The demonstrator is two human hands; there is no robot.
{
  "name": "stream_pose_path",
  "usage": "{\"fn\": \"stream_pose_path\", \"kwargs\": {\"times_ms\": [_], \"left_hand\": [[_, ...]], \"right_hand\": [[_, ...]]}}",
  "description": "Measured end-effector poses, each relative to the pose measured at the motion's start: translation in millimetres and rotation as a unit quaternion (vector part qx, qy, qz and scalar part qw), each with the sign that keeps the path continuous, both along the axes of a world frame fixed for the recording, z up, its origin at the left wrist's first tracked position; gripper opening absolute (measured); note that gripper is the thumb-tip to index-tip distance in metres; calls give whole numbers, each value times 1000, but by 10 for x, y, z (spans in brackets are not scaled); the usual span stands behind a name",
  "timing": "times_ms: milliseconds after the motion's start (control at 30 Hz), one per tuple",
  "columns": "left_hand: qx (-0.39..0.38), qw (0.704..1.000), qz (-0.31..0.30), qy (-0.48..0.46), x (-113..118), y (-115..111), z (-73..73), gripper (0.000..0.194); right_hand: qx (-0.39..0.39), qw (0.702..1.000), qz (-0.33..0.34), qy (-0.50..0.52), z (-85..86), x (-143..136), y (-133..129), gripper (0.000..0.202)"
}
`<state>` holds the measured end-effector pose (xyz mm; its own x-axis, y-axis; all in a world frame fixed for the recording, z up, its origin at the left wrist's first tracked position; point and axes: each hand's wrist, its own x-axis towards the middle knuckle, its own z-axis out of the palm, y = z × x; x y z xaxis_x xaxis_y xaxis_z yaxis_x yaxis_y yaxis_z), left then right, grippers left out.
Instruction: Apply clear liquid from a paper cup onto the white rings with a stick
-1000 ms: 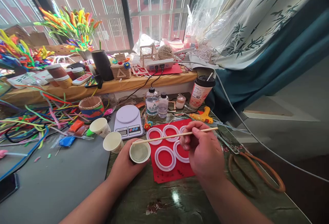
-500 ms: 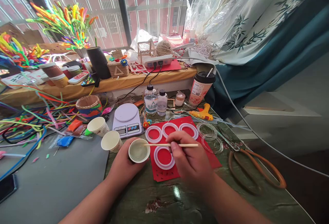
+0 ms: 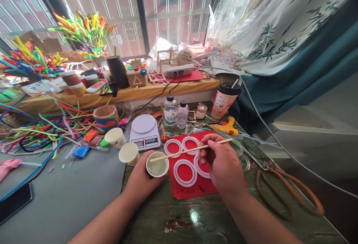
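Note:
My left hand (image 3: 145,178) is wrapped around a paper cup (image 3: 157,165) that holds a clear, slightly cloudy liquid. A thin wooden stick (image 3: 190,150) is pinched in the fingers of my right hand (image 3: 223,162). Its left tip lies over the cup's mouth, near the rim; whether it touches the liquid I cannot tell. Under and beside my right hand, several white ring moulds (image 3: 185,173) lie on a red sheet (image 3: 179,193), one partly covered by the hand. Two more paper cups (image 3: 129,153) stand just left of the held cup.
Behind the cups are a kitchen scale (image 3: 144,130), two clear bottles (image 3: 170,111) and a lidded drink cup (image 3: 223,102). A yellow glue gun (image 3: 226,126) and large scissors (image 3: 291,191) lie at the right. Pipe cleaners (image 3: 56,124) and a phone (image 3: 16,203) are at the left.
My right hand has lifted and moved right, tilting the stick so its right end points up. The left hand still holds the cup. The whole view has shifted slightly.

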<state>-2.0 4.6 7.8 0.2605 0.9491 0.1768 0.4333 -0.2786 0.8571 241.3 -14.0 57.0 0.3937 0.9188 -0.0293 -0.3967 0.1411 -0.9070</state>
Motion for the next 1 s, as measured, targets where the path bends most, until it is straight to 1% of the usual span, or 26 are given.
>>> {"fn": "stream_pose_path", "kwargs": {"times_ms": [167,233,300,367,433,500,567,600,633,667,733,800,833,900,1000], "left_hand": [[-10,1000,1,-2,16,5,-3,48],[-9,1000,2,-3,23,8,2,47],[-5,1000,5,-1,27,11,6,47],[-1,1000,3,3,29,14,10,46],[4,1000,-2,5,31,15,12,44],[9,1000,-4,8,33,13,13,42],[13,1000,0,12,34,9,12,42],[14,1000,2,13,34,7,12,42],[14,1000,4,14,34,6,14,43],[14,1000,6,14,34,4,17,43],[9,1000,11,14,37,4,29,43],[1,1000,13,13,42,4,46,42],[-3,1000,11,12,44,4,55,42],[-6,1000,6,8,48,4,66,42],[-5,1000,1,-3,47,1,66,42]], "right_hand": [[44,998,-38,28,157,31,-92,6],[71,996,-40,34,163,38,-114,6],[95,994,-43,18,128,34,-139,11],[110,992,-45,-36,73,18,-175,16],[127,983,-24,-127,28,-7,-220,19],[164,956,15,-244,9,-30,-264,19],[203,916,48,-342,11,-51,-297,18],[209,904,60,-368,15,-62,-307,17],[203,903,70,-373,17,-74,-313,17],[187,912,79,-358,15,-86,-313,16],[133,947,80,-283,2,-108,-299,16],[85,977,53,-187,-12,-117,-272,16],[70,986,35,-146,-15,-114,-257,15],[58,995,-1,-85,-3,-93,-231,14],[79,995,-41,-38,45,-49,-218,15]]}}
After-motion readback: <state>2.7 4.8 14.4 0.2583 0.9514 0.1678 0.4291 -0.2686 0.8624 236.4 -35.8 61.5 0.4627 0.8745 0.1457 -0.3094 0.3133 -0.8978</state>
